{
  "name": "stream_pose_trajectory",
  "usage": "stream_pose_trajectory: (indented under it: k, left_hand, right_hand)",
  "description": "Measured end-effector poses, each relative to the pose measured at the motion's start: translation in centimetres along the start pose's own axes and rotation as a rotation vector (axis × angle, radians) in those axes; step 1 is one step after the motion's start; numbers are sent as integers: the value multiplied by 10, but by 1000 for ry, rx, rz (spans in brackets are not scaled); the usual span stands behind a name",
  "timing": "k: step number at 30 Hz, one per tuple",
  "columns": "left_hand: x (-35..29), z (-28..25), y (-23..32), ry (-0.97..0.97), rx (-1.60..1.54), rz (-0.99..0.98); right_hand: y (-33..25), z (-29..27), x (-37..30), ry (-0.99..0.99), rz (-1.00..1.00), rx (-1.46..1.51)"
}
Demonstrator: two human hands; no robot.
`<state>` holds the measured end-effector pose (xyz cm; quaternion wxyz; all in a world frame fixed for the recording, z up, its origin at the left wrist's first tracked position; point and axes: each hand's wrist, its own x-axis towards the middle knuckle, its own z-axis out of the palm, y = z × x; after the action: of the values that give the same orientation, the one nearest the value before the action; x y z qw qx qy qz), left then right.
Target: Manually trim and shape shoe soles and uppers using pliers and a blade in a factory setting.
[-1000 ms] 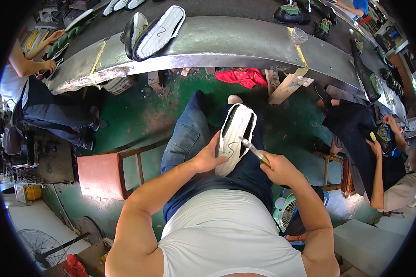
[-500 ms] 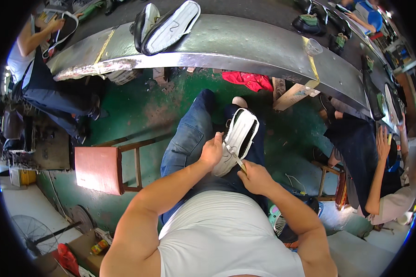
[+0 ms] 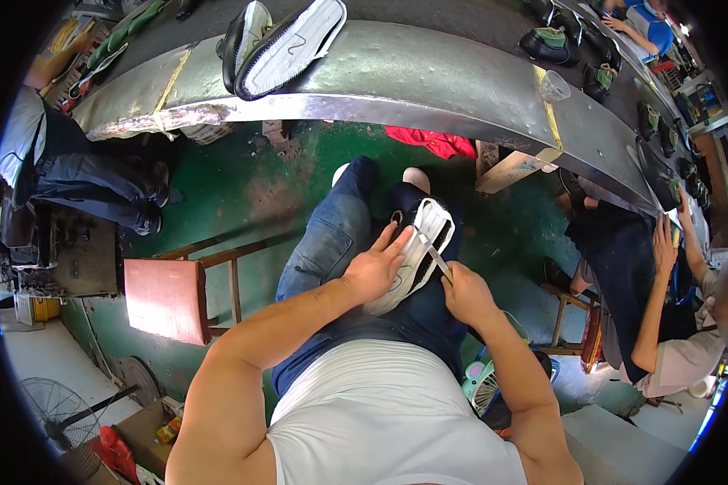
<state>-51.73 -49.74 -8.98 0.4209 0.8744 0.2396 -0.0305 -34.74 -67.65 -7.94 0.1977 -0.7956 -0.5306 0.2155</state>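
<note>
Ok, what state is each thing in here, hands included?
Left hand: against the shoe, exact grip unclear
Right hand: closed around the tool
Tool: held slantwise over the shoe
Shoe: sole up over the lap
Bench shoe: tilted, white sole showing
Red cloth: crumpled
Stool: upright
Small fan: running or not, can't tell

white sleeveless top (image 3: 388, 420), faded blue jeans (image 3: 315, 259) with a thigh pocket (image 3: 328, 236), pale round-toed shoes (image 3: 416, 178), bare hands (image 3: 374, 273)

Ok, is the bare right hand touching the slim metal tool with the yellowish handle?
Touching: the head view shows the bare right hand gripping the slim metal tool by its yellowish handle, blade sticking out ahead.
</note>
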Motion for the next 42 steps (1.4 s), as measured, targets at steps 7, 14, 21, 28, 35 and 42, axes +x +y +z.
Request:
stream_pose_trajectory:
  k: [7, 14, 21, 28, 35, 42]
  left_hand:
    - [8, -19, 16, -159, 147, -93]
    - [8, -24, 14, -214, 207, -76]
    - [9, -27, 21, -244, 182, -36]
    - [-37, 21, -19, 183, -412, -215]
    - [-31, -1, 0, 43, -435, -144]
    - [-36, -42, 15, -227, -101, -192]
  right_hand:
    - [-18, -71, 26, -235, 36, 102]
    - [-16, -80, 24, -394, 300, 365]
    - [-3, -10, 31, 121, 19, 222]
    - [-21, -39, 20, -45, 39, 242]
    - [-19, 0, -2, -186, -30, -18]
    - [1, 25, -58, 61, 232, 661]
